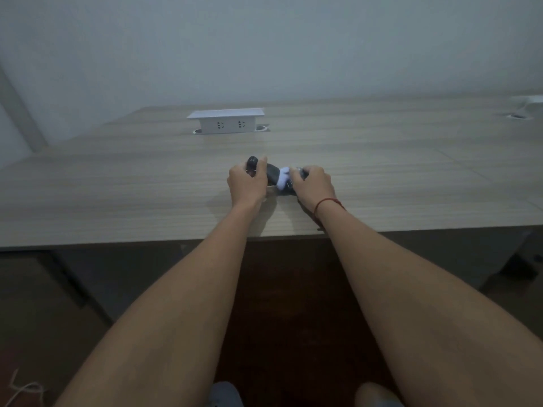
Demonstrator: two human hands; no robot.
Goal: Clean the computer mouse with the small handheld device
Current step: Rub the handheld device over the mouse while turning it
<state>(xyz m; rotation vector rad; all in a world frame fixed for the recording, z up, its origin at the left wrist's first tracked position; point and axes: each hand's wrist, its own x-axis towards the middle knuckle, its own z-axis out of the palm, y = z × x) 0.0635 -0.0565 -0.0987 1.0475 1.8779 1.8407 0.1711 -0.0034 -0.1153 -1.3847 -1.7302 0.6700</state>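
Note:
Both hands meet on the wooden desk (147, 186). My left hand (246, 183) is closed around a small dark handheld device (271, 172). The device's rounded black end (252, 163) sticks up above my fingers. Its white tip (283, 180) points right and down. My right hand (313, 183), with a red string at the wrist, covers a dark computer mouse (288, 191) lying on the desk. Only the mouse's left edge shows. The white tip touches the mouse between my two hands.
A white raised socket box (226, 121) with two outlets stands at the back of the desk. A cable hole with a white object (526, 105) is at the far right. The desk's front edge (117, 243) runs under my forearms.

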